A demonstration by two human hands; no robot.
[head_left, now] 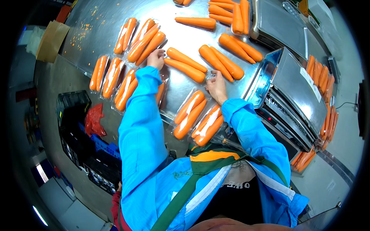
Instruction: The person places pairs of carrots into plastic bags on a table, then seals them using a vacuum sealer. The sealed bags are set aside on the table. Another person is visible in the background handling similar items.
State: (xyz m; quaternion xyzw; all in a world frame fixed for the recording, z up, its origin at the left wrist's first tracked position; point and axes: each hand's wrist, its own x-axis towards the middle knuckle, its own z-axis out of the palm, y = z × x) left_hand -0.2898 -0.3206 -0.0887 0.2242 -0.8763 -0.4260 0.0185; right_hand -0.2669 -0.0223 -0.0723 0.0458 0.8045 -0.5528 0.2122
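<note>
Two peeled carrots (186,66) lie side by side on the steel table (95,37), between my hands. My left hand (156,59) is at their left end with its fingers curled, next to a film-wrapped pair of carrots (146,46). At their lower right end is my right hand (216,86), its fingers bent near some transparent film. Whether either hand grips anything cannot be made out. Another carrot pair (221,63) rests just beyond my right hand. Wrapped pairs (189,115) lie along the table's near edge, below my hands.
On the right stands a metal wrapping machine (297,95) with a red light, and packed carrots (321,75) lie behind it. More carrots (228,13) are at the back. Black crates (78,138) and a red plastic bag (95,119) are at left. Another person's red sleeve (116,206) shows below.
</note>
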